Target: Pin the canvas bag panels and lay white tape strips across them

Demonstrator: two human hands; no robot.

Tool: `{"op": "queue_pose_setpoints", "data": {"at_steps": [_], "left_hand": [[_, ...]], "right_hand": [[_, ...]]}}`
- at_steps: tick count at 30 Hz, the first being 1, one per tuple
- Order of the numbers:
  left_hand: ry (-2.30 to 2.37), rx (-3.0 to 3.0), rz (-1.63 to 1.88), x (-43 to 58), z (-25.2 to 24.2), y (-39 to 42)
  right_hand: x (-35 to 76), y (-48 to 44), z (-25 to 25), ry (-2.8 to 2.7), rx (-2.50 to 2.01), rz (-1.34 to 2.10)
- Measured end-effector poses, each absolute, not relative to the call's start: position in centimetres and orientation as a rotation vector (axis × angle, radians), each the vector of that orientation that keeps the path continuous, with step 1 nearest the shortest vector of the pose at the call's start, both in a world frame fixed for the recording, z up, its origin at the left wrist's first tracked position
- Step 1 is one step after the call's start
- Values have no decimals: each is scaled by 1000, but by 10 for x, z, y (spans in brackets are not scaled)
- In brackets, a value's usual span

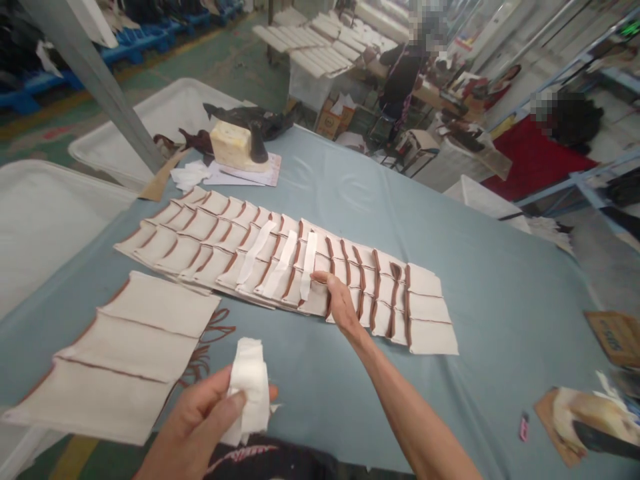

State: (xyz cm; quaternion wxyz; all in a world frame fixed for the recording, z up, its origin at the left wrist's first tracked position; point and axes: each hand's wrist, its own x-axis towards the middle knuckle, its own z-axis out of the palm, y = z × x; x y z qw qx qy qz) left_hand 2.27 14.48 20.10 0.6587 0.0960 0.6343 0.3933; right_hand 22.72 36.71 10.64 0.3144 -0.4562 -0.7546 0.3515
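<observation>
My left hand (210,413) pinches a small stack of white strips (250,387) near the table's front edge. My right hand (340,300) reaches over a long row of overlapping cream fabric panels (425,300) with brown edging, its fingertips at the lower end of a white strip (309,263). Whether those fingers grip anything is too small to tell. Two more white strips, one in the middle (280,263) and one further left (256,253), lie across the panels. A separate cream panel stack (130,327) lies at the left, with brown cords (200,360) beside it.
On the blue-grey table (350,187), a yellowish block (233,143) and dark cloth stand at the back left. A pink item (523,427) and an iron-like tool (590,417) lie at the right. White bins (40,200) adjoin the left side. People sit in the background.
</observation>
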Motion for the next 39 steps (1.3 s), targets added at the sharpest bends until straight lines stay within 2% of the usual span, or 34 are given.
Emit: {"op": "queue_pose_setpoints", "data": {"at_steps": [7, 13, 20, 34, 36, 39], "left_hand": [[1141, 249, 908, 21, 236, 135], [991, 402, 957, 26, 252, 125], [936, 519, 957, 32, 252, 121], [1219, 812, 853, 48, 273, 135], [1250, 823, 820, 50, 273, 137], [1287, 841, 778, 54, 271, 140]], "right_hand": [[237, 275, 203, -2043, -1039, 954], [225, 225, 264, -2205, -584, 685], [227, 215, 269, -2348, -565, 392], [235, 208, 265, -2381, -602, 262], [234, 208, 263, -2352, -605, 301], [232, 208, 260, -2228, -699, 592]]}}
